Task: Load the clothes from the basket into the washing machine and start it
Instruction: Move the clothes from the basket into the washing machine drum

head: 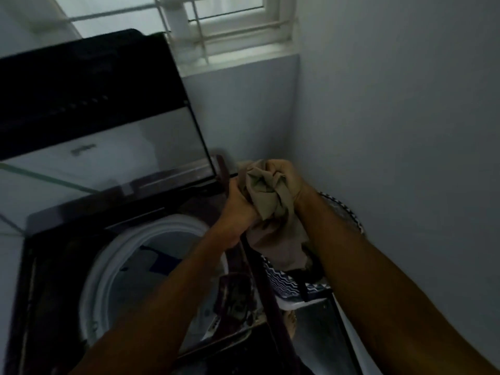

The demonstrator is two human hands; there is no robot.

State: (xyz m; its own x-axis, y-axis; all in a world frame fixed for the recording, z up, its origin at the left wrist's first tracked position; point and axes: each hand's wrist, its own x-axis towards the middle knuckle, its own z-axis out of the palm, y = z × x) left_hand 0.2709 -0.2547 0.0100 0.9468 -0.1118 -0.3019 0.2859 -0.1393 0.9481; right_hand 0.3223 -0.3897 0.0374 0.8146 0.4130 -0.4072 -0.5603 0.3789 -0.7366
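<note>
A crumpled beige garment point(273, 212) is held up between both hands, above the right edge of the washing machine point(62, 228). My left hand point(239, 201) grips its left side and my right hand point(284, 175) grips its top. The machine is a top loader with its dark lid point(89, 104) raised. Its white drum rim point(113, 255) shows some blue and white cloth inside. The basket point(284, 282), patterned in black and white zigzags, stands to the right of the machine, below the garment, with dark clothes in it.
A pale wall point(405, 131) closes in on the right, close to the basket. A barred window point(216, 28) sits behind the machine. The machine's control panel point(235, 301) lies under my left forearm. The room is dim.
</note>
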